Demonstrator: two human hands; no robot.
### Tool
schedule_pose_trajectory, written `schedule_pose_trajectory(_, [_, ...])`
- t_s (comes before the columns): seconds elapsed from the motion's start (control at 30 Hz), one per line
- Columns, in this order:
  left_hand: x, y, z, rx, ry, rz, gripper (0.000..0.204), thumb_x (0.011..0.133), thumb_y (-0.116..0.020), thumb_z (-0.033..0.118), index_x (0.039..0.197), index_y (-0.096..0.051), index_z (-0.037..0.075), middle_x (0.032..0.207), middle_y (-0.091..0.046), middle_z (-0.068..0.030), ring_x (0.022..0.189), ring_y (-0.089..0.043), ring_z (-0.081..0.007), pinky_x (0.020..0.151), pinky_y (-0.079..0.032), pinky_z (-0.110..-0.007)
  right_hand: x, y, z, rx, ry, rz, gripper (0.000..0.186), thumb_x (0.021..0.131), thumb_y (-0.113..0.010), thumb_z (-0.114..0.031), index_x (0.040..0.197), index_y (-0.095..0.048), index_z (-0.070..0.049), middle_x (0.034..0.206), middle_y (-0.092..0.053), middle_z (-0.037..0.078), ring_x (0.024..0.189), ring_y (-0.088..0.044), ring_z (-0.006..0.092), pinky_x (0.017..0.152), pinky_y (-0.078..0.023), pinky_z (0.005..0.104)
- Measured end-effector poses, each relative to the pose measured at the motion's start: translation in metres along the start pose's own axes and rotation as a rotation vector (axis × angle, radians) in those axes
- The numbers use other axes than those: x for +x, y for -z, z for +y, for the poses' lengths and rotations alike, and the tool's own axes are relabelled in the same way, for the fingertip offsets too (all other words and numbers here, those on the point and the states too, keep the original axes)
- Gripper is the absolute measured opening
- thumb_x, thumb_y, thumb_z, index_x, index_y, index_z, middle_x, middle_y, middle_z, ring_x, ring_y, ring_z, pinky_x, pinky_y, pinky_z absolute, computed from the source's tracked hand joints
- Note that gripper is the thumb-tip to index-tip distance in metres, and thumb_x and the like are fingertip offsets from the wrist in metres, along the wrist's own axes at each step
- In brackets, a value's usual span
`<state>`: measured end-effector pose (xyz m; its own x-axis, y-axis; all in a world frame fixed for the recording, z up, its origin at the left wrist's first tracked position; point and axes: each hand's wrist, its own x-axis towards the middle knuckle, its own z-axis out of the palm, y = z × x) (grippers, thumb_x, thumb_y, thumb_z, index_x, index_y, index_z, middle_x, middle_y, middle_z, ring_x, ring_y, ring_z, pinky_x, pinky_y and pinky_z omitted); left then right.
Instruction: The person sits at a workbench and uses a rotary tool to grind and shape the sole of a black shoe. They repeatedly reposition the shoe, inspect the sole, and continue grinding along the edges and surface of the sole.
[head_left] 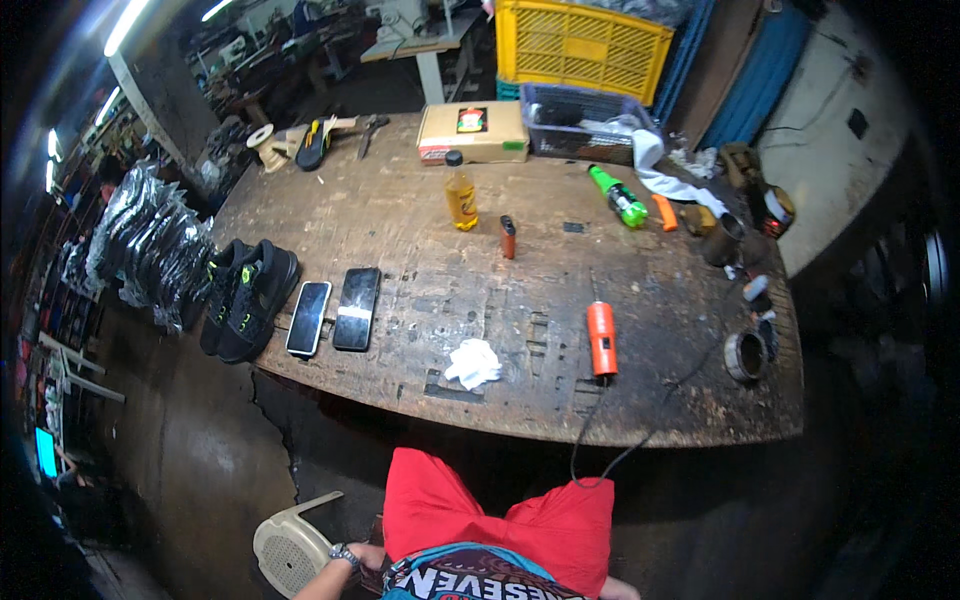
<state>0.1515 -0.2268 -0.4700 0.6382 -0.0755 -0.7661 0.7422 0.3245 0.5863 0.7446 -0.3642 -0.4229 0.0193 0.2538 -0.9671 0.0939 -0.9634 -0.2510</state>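
Note:
My left hand (365, 557), a metal watch on its wrist, is low beside my red shorts at the seat, near a beige plastic stool (285, 555); its fingers are mostly hidden. My right hand (618, 590) shows only partly at the lower edge. On the worn wooden table (420, 400) lie two phones (309, 318) (356, 308), crumpled white paper (472, 363) and an orange corded tool (601, 338). A black shoe pair (252, 305) sits at the left corner. An amber bottle (462, 200) and a small brown object (508, 238) stand farther back.
A cardboard box (470, 140), purple crate (575, 140), green tool (620, 198), scissors and metal ring (746, 355) are on the table. A yellow crate (580, 45) is behind; plastic-wrapped stacks (150, 245) stand left, a wall right. The cord droops over the front edge.

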Motion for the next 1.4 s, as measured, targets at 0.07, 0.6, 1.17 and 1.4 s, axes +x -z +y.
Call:
schedule_pose_trajectory(0.07, [-0.01, 0.023, 0.034, 0.264, 0.165, 0.127, 0.043, 0.084, -0.072, 0.029, 0.12, -0.072, 0.004, 0.112, -0.076, -0.0164, 0.094, -0.074, -0.0256, 0.072, -0.059, -0.041, -0.009, 0.001, 0.017, 0.017, 0.019, -0.027, 0.033, 0.104, -0.058, -0.027, 0.116, -0.071, 0.001, 0.107, -0.074, 0.015, 0.094, -0.071, 0.0232, 0.072, -0.058, 0.0371])
schedule_pose_trajectory(0.6, [0.029, 0.013, 0.24, 0.742, 0.195, 1.033, 0.112, 0.07, -0.073, 0.079, 0.161, -0.037, 0.024, 0.163, -0.011, -0.0422, 0.149, -0.012, -0.065, 0.109, -0.021, -0.082, -0.108, -0.06, -0.461, -0.232, 1.639, 0.469, 0.044, 0.087, -0.079, -0.026, 0.118, -0.063, 0.001, 0.112, -0.068, 0.015, 0.107, -0.066, 0.0265, 0.098, -0.051, 0.0403])
schedule_pose_trajectory(1.17, [0.006, 0.057, 0.175, 0.298, 0.282, 1.406, 0.089, 0.082, -0.07, 0.064, 0.157, -0.044, 0.023, 0.164, -0.015, -0.0388, 0.148, -0.023, -0.0574, 0.116, -0.031, -0.065, -0.168, -0.169, -0.524, 0.408, 1.968, -0.061, 0.024, 0.091, -0.06, -0.003, 0.115, -0.06, 0.0, 0.108, -0.074, 0.019, 0.097, -0.071, 0.0235, 0.083, -0.058, 0.0374])
schedule_pose_trajectory(1.4, [0.024, 0.055, 0.174, 0.416, 0.326, 1.393, 0.088, 0.081, -0.074, 0.059, 0.155, -0.045, 0.022, 0.164, -0.015, -0.035, 0.15, -0.018, -0.0547, 0.117, -0.029, -0.066, -0.302, -0.182, -0.456, -0.046, 2.452, -0.587, 0.025, 0.09, -0.066, 0.007, 0.113, -0.057, 0.01, 0.113, -0.059, 0.05, 0.099, -0.066, 0.0632, 0.087, -0.057, 0.0679])
